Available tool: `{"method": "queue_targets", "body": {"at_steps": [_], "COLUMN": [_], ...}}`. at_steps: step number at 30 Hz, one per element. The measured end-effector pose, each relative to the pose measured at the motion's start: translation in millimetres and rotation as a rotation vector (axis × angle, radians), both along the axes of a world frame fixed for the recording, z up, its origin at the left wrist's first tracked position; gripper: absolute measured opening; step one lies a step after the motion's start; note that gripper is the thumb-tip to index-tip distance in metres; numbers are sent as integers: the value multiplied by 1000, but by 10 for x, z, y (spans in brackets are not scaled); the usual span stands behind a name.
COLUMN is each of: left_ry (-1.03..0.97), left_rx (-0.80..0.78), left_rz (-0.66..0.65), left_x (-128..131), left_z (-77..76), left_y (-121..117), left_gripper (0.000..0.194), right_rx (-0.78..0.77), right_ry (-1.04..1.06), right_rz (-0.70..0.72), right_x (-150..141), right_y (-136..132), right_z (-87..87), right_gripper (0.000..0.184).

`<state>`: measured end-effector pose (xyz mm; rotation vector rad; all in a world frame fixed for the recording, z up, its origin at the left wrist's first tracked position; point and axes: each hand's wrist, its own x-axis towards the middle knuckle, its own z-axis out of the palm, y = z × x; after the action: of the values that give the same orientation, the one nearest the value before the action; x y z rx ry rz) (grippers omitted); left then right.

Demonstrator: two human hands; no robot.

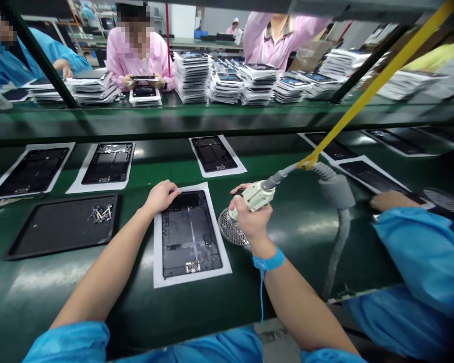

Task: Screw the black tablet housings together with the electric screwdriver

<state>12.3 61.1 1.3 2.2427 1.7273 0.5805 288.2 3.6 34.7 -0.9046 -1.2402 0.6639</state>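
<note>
My left hand (162, 196), its fingers curled, holds the upper left corner of an open black tablet housing (204, 234). The housing lies on a white sheet (158, 267), with a small circuit board near its lower edge and a pale ribbon down the middle. Wrapped around a cream corded electric screwdriver (258, 195) is my right hand (252, 218), just right of the housing. Beneath that hand sits a round perforated metal dish (232, 229), partly covered. The screwdriver's tip is hidden. A blue wrist strap (269, 260) circles my right wrist.
On the left, a black tray (60, 222) holds small metal parts (100, 214). More housings (109, 164) on sheets line the belt behind. A yellow strap (378, 83) holds the grey cable (338, 242). A co-worker's blue sleeve (419, 242) is close on the right.
</note>
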Motion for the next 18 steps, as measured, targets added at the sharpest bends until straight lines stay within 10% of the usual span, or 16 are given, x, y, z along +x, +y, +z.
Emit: {"method": "queue_targets", "body": {"at_steps": [18], "left_ry": [-28], "left_rx": [-15], "left_rz": [12], "left_x": [12], "left_z": [6], "left_y": [-33], "left_gripper": [27], "right_rx": [-26], "right_ry": [11], "right_rz": [-19], "right_x": [-36], "right_y": [-30], "right_z": [11], "right_gripper": [23]}}
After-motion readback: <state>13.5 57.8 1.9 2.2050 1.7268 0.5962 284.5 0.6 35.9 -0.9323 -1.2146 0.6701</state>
